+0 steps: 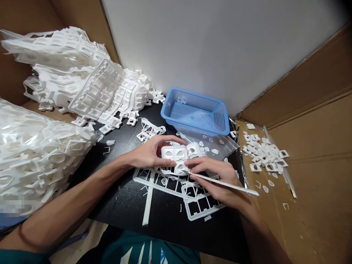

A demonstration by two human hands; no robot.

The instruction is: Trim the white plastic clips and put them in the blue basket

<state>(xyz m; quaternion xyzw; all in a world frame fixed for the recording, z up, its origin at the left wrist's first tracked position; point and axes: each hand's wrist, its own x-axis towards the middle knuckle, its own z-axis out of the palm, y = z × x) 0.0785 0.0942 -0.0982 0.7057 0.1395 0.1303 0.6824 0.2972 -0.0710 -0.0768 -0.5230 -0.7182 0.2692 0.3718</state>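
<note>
In the middle of the head view, my left hand (150,152) is closed around a small white plastic sheet of frames (172,152) with rounded cut-outs. My right hand (217,176) grips a slim white stick-like tool (228,185), its thin tip touching the lower part of that sheet. The right fingertips also rest near the sheet's edge. Below both hands lie white grid-shaped leftover frames (202,212), partly covered by the right hand. A flat pale strip (147,205) lies on the black table under the left hand.
A blue perforated basket (195,106) stands behind the hands, beside a clear bag (228,143) with small oval scraps. Stacked white sheets (96,91) and a full plastic bag (35,154) crowd the left. Loose white frames (265,152) lie on cardboard (308,205) at right.
</note>
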